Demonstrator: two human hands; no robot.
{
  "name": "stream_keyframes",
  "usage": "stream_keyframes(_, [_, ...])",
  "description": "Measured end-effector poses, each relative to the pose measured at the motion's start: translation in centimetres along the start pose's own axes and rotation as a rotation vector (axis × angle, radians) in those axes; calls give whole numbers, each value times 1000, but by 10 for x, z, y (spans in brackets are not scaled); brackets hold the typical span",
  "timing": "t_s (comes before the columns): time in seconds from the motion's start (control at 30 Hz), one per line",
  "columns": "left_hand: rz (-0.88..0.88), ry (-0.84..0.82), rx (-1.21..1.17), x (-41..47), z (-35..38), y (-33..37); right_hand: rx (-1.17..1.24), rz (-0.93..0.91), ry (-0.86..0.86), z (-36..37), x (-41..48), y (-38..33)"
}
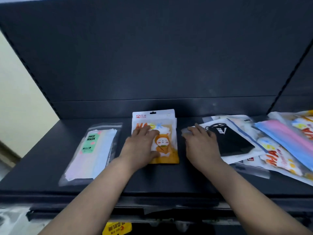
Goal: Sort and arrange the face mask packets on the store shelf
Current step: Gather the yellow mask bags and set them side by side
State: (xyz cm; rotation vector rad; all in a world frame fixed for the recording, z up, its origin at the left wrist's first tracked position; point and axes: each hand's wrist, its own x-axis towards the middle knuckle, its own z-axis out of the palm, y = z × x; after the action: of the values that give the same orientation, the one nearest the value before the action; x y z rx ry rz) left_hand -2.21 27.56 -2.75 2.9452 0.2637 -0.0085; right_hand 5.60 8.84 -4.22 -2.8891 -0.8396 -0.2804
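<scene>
Orange cartoon mask packet [166, 146] flat at the middle of the shelf [169, 180] under the spread, pressing left hand [140, 145], right hand [201, 145] likewise flat-fingered at the edge of the black mask packet [235, 141] atop the jumbled pile [279, 150], with risk of slick overlapping packets sliding askew if dragged.

"FACE MASK" on pastel pkt [92, 150]; "MASK" on orange cartoon pkt [166, 143].
</scene>
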Motion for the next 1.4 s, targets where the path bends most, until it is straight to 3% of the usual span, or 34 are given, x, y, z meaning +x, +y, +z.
stream_keyframes(0.13, [-44, -28, 25, 15, -8, 13, -95, 108, -174, 12, -13, 28])
stream_keyframes(0.33, [115, 114, -58, 31, -13, 67, 47, 133, -9, -4, -22, 53])
stream_keyframes(0.7, [241, -10, -131, 52, 13, 209, -17, 325, -23, -41, -76, 187])
stream_keyframes(0.9, [209, -104, -4, 59, 30, 271, 6, 408, -51, -50, -86, 257])
stream_keyframes(1.0, [160, -173, 53, 59, 38, 290, 83, 400, -100, -51, -88, 278])
stream_keyframes(1.23, [120, -43, 15, 68, 42, 339, 247, 182, -48, -50, -105, 307])
stream_keyframes(1.4, [164, -19, -52, 78, 54, 374, 112, 236, -55, -49, -99, 356])
